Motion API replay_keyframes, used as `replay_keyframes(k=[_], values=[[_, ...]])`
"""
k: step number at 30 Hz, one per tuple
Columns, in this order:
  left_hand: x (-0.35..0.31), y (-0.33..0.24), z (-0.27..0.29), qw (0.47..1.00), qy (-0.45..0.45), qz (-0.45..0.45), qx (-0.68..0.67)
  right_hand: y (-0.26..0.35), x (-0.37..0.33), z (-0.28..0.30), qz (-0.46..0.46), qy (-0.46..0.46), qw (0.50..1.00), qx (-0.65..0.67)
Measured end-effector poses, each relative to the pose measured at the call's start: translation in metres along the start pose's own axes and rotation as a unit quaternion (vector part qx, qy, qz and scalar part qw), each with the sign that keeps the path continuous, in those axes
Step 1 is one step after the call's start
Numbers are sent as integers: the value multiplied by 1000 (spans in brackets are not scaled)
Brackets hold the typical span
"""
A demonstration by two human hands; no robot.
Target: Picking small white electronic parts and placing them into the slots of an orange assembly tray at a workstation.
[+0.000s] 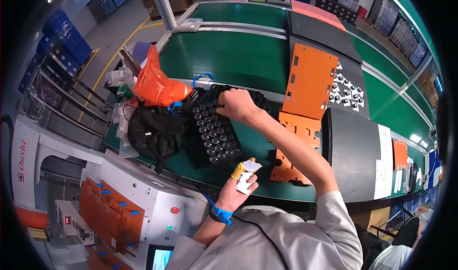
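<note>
Holding small white boards (245,183) in the left hand (231,193), low down by the near edge of the green worktop (257,146), just ahead of the grey shirt (281,227). Clamped on the boards with thumb and fingers, perhaps to stop them slipping. Wearing yellow finger covers (236,171), maybe to leave no smudges. Wearing a blue wrist strap (222,215) too, maybe to keep tiny shocks away.

Reaching with the right hand (237,105) over the far part of a black tray (234,135) full of clear round lenses (215,140). Bent down, with fingers close together and tips mostly hidden; cannot tell about any small thing pinched there. Set in neat rows, likely to stop rolling and rubbing.

To the right of the tray, can see a flat orange plate (310,81), lying beyond an orange plate with cut-outs (286,167). Farther right, on a dark mat (350,67), can see white pieces with black round parts (347,96), spread out, perhaps to avoid bumps.

To the left of the tray, can see a black bag (152,131) and an orange plastic bag (160,81), maybe put there to leave room. Nearer, at the lower left, can see a white machine (157,193) with a red button (175,210).
</note>
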State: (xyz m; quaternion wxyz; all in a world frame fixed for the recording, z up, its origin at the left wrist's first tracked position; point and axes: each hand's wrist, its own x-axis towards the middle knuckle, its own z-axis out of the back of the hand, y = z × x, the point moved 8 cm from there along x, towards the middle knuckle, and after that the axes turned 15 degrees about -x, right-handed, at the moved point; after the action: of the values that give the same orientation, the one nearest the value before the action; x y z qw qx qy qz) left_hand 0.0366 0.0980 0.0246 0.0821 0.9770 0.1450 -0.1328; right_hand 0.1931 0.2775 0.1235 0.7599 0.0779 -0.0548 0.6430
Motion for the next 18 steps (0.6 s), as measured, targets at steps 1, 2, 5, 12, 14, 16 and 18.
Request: replay_keyframes(k=[1,2,5,12,14,16,18], values=[[0,2,2,1000,-2,0,1,2,1,1,8,-3,1000,-18],[1,0,4,999,-3,-28,30,4,2,1,15,-5,999,-36],[1,-8,10,992,3,-96,86,6,1,0,23,-2,999,-41],[-6,-13,-21,911,21,-253,326,3,-3,-1,11,11,1000,-26],[-12,-7,-39,877,37,-285,385,2,-3,-1,15,-3,1000,-16],[-15,-5,-38,836,30,-315,448,6,-3,-3,19,-5,1000,-20],[-18,-2,-38,830,28,-330,450,12,-3,0,23,-15,999,-18]])
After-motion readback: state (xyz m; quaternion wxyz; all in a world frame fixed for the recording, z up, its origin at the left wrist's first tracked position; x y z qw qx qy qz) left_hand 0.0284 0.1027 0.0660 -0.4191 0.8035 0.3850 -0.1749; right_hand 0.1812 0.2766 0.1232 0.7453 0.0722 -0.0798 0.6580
